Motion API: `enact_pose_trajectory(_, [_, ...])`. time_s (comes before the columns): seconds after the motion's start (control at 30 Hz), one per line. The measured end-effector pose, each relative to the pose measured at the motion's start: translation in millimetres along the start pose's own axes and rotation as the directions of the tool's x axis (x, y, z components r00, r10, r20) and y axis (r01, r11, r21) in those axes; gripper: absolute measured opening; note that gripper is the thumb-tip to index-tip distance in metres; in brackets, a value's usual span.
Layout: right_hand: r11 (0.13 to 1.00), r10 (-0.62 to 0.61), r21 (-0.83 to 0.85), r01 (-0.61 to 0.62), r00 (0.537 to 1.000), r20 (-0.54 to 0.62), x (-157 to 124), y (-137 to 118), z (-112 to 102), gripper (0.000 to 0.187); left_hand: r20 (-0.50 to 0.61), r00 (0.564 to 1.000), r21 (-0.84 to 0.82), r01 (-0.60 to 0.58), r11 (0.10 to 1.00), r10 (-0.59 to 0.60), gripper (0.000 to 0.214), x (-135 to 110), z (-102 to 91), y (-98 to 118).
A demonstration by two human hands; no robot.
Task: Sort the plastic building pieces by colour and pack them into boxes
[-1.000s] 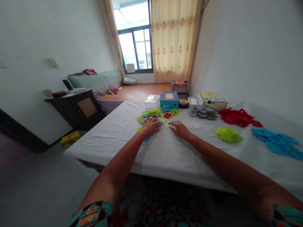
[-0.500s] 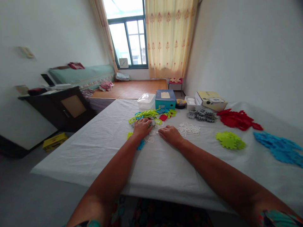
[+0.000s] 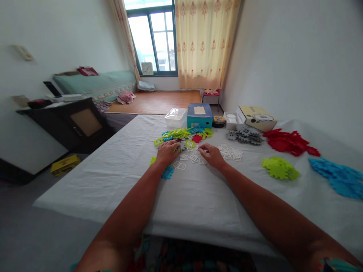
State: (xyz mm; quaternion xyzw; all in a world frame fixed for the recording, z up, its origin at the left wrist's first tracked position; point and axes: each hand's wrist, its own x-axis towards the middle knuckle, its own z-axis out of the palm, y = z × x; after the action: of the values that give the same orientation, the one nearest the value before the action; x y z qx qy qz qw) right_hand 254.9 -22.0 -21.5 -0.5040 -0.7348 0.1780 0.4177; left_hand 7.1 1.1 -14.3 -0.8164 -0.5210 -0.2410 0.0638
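Note:
My left hand [image 3: 167, 152] lies palm down with fingers spread on the left part of a mixed pile of plastic building pieces, by a grey piece [image 3: 182, 146]. Around it are lime green pieces [image 3: 177, 133], a blue piece [image 3: 168, 172] near the wrist and a red piece [image 3: 197, 138]. My right hand [image 3: 211, 154] has thumb and fingers pinched together at the pile's right side; what they hold, if anything, is too small to make out. Loose white window-like pieces [image 3: 194, 158] lie between my hands. A heap of more white pieces [image 3: 234, 153] rests just right of my right hand.
Sorted heaps of grey gears [image 3: 245, 135], red pieces [image 3: 289, 141], green gears [image 3: 279, 167] and blue pieces [image 3: 337, 176] lie on the right. Behind stand a clear tub [image 3: 176, 118], a teal box [image 3: 199, 118], a round tin [image 3: 219, 121] and a yellow carton [image 3: 257, 118].
My right hand has moved a little right and its fingers have come together; white pieces it covered now show. My left hand stays over the pile. The view has tilted slightly down.

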Motion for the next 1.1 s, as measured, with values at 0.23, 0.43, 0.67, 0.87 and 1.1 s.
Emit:
enact_pose_trajectory(0.23, [0.902, 0.118, -0.402, -0.157, 0.986, -0.119, 8, 26, -41, 0.021, -0.001, 1.0, 0.001, -0.012, 1.0, 0.012, 0.022, 0, -2.6, -1])
enact_pose_trajectory(0.43, [0.954, -0.064, -0.255, 0.157, 0.938, 0.341, 1, 11, -34, 0.024, 0.025, 1.0, -0.007, 0.006, 1.0, -0.006, 0.023, 1, -4.5, 1])
enact_pose_trajectory(0.67, [0.899, -0.074, -0.354, 0.259, 0.884, 0.461, -5, -9, -26, 0.019, 0.017, 1.0, 0.003, -0.006, 1.0, 0.006, 0.022, 1, -4.9, 1])
enact_pose_trajectory(0.87, [0.807, 0.092, -0.588, -0.06, 0.995, 0.025, 4, 9, -48, 0.035, 0.016, 1.0, 0.002, -0.015, 1.0, 0.015, 0.023, 1, -2.7, -1])
enact_pose_trajectory(1.1, [0.822, -0.097, -0.535, 0.195, 0.974, 0.206, 2, 10, -14, 0.043, 0.031, 0.999, -0.009, -0.016, 1.0, 0.016, 0.025, 1, -3.1, 1])
